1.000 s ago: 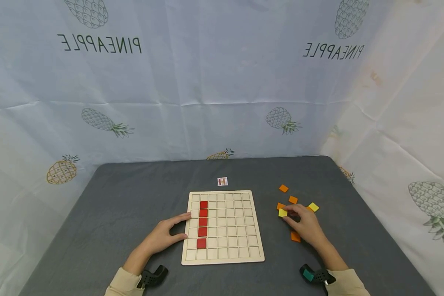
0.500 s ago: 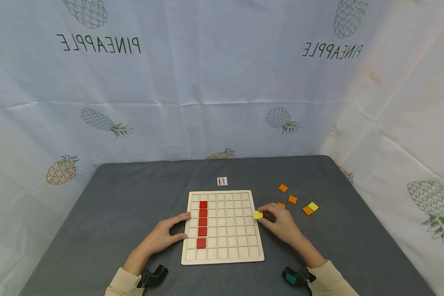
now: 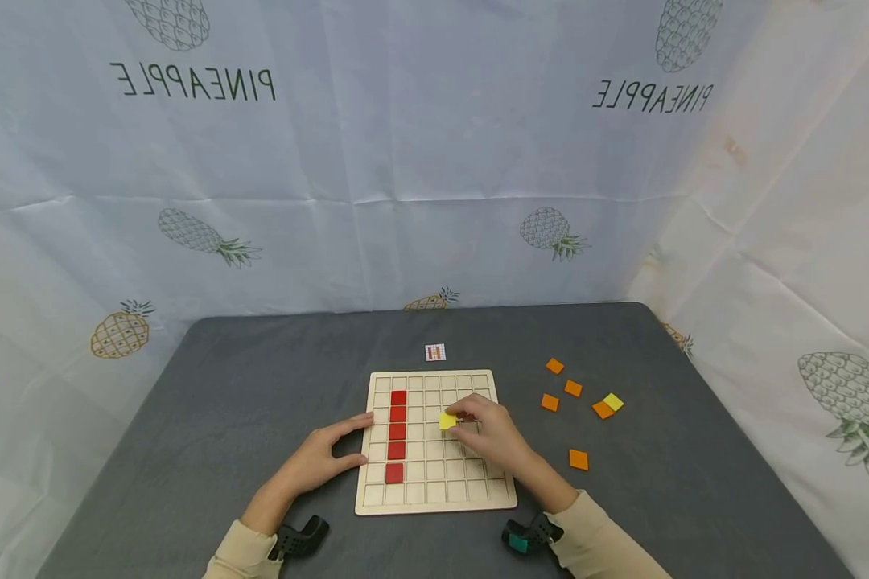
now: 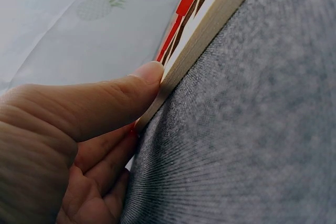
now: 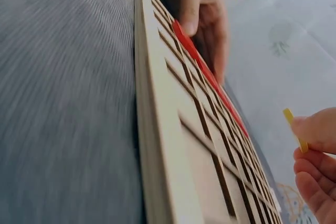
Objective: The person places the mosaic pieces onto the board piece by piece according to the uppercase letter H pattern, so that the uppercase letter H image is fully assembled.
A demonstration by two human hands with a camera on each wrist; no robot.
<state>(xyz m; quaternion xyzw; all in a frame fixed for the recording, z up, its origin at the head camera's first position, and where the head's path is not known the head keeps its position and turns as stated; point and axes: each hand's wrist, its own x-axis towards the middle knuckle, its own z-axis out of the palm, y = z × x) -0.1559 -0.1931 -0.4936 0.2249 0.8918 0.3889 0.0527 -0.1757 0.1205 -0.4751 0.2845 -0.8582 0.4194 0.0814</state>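
Note:
A wooden grid board (image 3: pixel 434 497) lies on the table in the head view, with a column of several red square tiles (image 3: pixel 397 432) toward its left side. My right hand (image 3: pixel 492 434) pinches a yellow square tile (image 3: pixel 446 420) between thumb and fingers above the board's middle. In the right wrist view that yellow tile (image 5: pixel 296 131) is seen edge-on, raised off the grid. My left hand (image 3: pixel 322 460) rests against the board's left edge, fingers extended. Up close in the left wrist view, the thumb (image 4: pixel 126 95) touches the board's side.
Right of the board lie several loose orange tiles (image 3: pixel 578 459) on the grey table (image 3: pixel 275 378). One yellow tile (image 3: pixel 613 401) touches an orange tile (image 3: pixel 603 410) there. A small patterned card (image 3: pixel 435 352) lies behind the board. Pineapple-printed cloth (image 3: pixel 434 161) hangs around the table.
My right hand has carried the yellow tile leftward from the loose tiles to over the board. The left hand has stayed at the board's edge.

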